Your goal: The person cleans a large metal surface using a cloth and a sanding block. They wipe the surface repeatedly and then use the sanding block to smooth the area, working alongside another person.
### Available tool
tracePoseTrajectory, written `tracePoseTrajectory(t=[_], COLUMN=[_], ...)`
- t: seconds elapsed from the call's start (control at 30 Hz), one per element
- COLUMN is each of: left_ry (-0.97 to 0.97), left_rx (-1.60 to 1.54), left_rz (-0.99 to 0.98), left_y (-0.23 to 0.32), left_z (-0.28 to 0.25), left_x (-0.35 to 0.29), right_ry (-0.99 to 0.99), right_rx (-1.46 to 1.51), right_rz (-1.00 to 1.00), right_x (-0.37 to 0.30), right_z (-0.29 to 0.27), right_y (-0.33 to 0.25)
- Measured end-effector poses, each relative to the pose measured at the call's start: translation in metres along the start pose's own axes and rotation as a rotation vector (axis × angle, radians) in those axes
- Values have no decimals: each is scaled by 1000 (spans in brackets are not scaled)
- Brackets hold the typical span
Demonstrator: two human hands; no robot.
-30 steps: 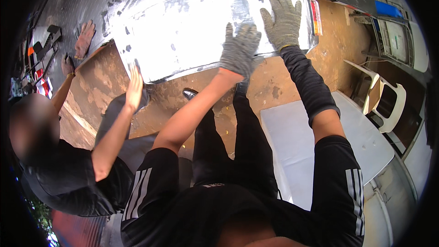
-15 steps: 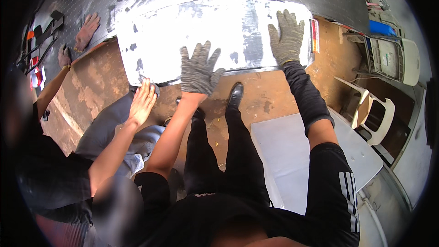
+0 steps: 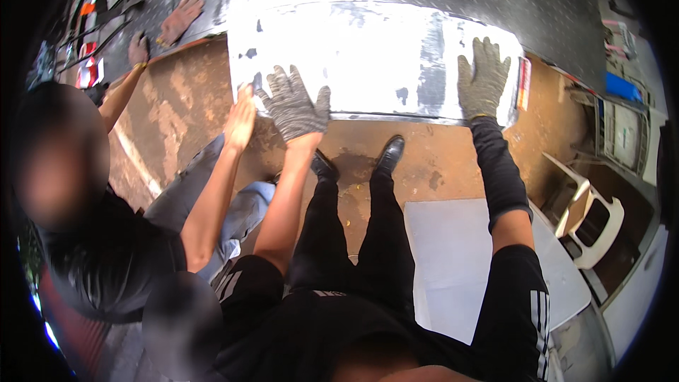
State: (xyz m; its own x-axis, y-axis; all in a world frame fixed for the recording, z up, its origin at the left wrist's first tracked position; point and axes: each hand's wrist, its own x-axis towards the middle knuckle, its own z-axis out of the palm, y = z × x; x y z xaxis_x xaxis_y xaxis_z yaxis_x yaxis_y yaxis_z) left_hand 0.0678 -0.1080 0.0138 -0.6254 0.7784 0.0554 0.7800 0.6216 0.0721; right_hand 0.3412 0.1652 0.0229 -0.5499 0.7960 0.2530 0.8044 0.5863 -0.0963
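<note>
A white panel (image 3: 353,64), glaring in strong light and marked with dark smudges, lies on a black textured sheet (image 3: 537,21). Both my hands wear grey-striped knit gloves. My left hand (image 3: 293,106) rests with spread fingers at the panel's near edge, toward its left end. Flat on the panel's right end is my right hand (image 3: 484,78), fingers stretched out. A co-worker's bare hand (image 3: 242,119) is at the near left corner, close beside my left hand. Farther left, a pinkish gloved hand (image 3: 138,49) touches the black sheet's edge.
A pinkish glove (image 3: 181,20) lies on the black sheet, near black straps (image 3: 117,7). A red-and-yellow strip (image 3: 524,85) borders the panel's right side. A grey-white board (image 3: 453,255) is by my right leg, with a white plastic chair (image 3: 601,230) beyond it. A co-worker (image 3: 106,262) crouches at left.
My view has swung left. My left hand has slid left along the panel, and my right hand has come slightly nearer its front edge. The co-worker's bare hand has shifted at the corner.
</note>
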Motion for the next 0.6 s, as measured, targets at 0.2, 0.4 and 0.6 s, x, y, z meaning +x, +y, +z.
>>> tracePoseTrajectory(t=[0.2,0.4,0.6], left_ry=[33,103,-18], left_rx=[27,-18,-168], left_rz=[-62,-42,-193], left_y=[26,19,4], left_z=[-3,-3,-2], left_x=[25,25,45], right_ry=[6,-5,-7], right_rx=[-6,17,-1], right_rz=[10,-2,-9], right_x=[-5,-2,-2], right_z=[1,0,1], right_y=[13,6,6])
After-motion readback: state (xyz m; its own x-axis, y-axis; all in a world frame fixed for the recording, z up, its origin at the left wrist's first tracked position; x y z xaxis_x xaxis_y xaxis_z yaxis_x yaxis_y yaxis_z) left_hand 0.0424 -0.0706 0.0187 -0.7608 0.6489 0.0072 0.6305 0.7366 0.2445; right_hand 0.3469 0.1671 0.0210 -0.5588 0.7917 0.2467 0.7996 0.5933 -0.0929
